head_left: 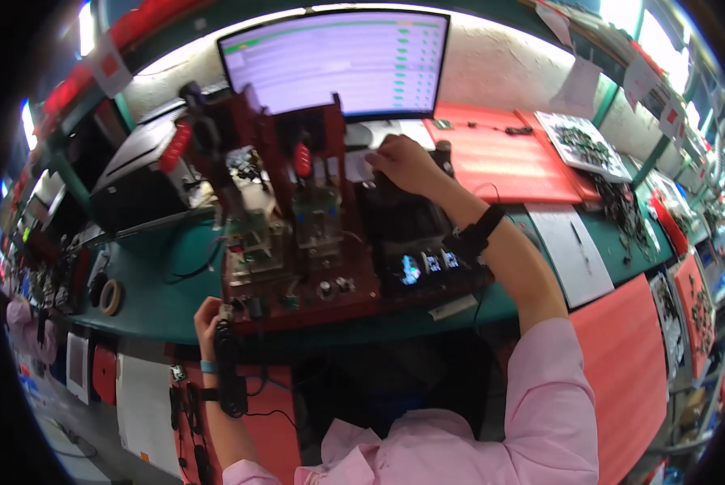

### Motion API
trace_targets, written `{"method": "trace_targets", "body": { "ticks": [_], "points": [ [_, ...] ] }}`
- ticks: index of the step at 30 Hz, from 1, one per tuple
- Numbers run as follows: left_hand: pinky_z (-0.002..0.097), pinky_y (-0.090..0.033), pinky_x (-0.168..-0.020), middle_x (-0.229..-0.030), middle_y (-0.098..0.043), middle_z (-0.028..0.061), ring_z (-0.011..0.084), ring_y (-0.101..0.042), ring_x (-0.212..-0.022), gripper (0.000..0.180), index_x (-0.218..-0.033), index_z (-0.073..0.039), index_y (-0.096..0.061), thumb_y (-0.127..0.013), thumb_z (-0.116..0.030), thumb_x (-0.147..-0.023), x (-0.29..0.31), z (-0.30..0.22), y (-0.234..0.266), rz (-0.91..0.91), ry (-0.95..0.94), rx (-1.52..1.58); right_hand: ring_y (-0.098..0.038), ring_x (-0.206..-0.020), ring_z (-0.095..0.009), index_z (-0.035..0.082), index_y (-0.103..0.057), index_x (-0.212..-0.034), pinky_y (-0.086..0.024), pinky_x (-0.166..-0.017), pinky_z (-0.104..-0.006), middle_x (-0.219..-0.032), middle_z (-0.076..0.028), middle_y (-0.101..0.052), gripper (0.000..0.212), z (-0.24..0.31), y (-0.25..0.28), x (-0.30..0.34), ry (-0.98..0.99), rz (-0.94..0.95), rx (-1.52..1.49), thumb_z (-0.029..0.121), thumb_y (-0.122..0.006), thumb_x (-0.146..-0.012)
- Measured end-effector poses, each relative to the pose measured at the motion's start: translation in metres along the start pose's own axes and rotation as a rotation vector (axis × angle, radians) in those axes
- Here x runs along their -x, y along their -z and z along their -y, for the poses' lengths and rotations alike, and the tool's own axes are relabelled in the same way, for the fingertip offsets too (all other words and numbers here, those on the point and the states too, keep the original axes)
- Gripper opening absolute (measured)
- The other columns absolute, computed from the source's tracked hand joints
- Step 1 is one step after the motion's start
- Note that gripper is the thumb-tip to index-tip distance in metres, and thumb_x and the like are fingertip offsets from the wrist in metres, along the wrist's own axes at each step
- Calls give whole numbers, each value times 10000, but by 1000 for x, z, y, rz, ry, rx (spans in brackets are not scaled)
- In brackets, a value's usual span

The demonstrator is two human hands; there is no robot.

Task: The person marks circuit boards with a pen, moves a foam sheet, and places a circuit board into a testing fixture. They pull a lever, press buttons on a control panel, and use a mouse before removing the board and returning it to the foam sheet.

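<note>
My right hand (411, 166) reaches over the back of a dark red test fixture (298, 307), just below the monitor. Its fingers are curled together; what they hold, if anything, is hidden. My left hand (207, 319) is closed at the fixture's front left corner, partly behind a black strapped-on device (231, 364) at that wrist. Two upright clamps stand on the fixture, one with a red handle (174, 145), the other with a shorter red lever (302, 160). Under the clamps sit clear plates (318, 214). Small lit displays (431, 263) glow at the fixture's right.
A large monitor (338, 65) stands at the back. To the right are a red mat (500, 162), a white tray of small parts (584, 145), a bundle of black cables (621, 210) and a paper with a pen (572, 250). A tape roll (111, 297) lies left.
</note>
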State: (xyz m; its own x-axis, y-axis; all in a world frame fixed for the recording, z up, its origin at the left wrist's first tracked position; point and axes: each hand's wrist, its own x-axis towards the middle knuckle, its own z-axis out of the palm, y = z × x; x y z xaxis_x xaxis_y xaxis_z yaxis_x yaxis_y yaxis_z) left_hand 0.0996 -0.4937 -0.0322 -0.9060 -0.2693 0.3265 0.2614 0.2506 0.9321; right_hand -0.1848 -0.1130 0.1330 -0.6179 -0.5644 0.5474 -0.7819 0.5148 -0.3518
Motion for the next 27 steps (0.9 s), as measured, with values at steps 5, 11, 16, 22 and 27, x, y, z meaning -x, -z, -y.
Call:
{"method": "trace_targets", "body": {
  "ticks": [5, 11, 16, 22, 27],
  "points": [
    [261, -448, -798, -960, -590, 68, 142, -558, -880, 291, -1060, 74, -550, -547, -78, -812, 4, 36, 31, -129, 27, 92, -568, -709, -153, -4, -656, -822, -442, -637, -296, -732, -88, -595, 220, 40, 74, 66, -77, 48, -212, 207, -619, -874],
    [252, -446, -810, -992, -587, 63, 135, -558, -908, 327, -1106, 82, -544, -561, -94, -830, 1, 50, 27, -133, -33, -14, -596, -862, -225, -6, -645, -934, -468, -798, -330, -914, -105, -626, 199, -51, 109, 178, -416, -177, 215, 161, -629, -827],
    [236, -447, -788, -978, -593, 45, 116, -553, -880, 291, -1119, 65, -541, -526, -63, -859, 7, 30, 20, -77, -27, 30, -538, -1010, -366, 52, -584, -1126, -443, -891, -408, -1076, -165, -570, 415, -103, 81, 242, -563, -157, 575, 195, -664, -744],
    [199, -414, -700, -876, -567, 8, 82, -507, -773, 228, -1041, 52, -551, -480, 1, -830, 0, 23, 14, -14, -54, 45, -498, -1076, -376, 89, -533, -1205, -433, -919, -426, -1119, -207, -518, 542, -155, 82, 271, -687, -285, 249, 218, -680, -699],
    [227, -461, -734, -941, -596, 50, 108, -565, -834, 252, -1059, 61, -548, -534, -16, -821, 1, 38, 27, -4, -12, 40, -490, -1090, -392, 88, -523, -1210, -421, -940, -418, -1144, -221, -495, 568, -159, 77, 276, -678, -208, 224, 211, -704, -686]
  ]
}}
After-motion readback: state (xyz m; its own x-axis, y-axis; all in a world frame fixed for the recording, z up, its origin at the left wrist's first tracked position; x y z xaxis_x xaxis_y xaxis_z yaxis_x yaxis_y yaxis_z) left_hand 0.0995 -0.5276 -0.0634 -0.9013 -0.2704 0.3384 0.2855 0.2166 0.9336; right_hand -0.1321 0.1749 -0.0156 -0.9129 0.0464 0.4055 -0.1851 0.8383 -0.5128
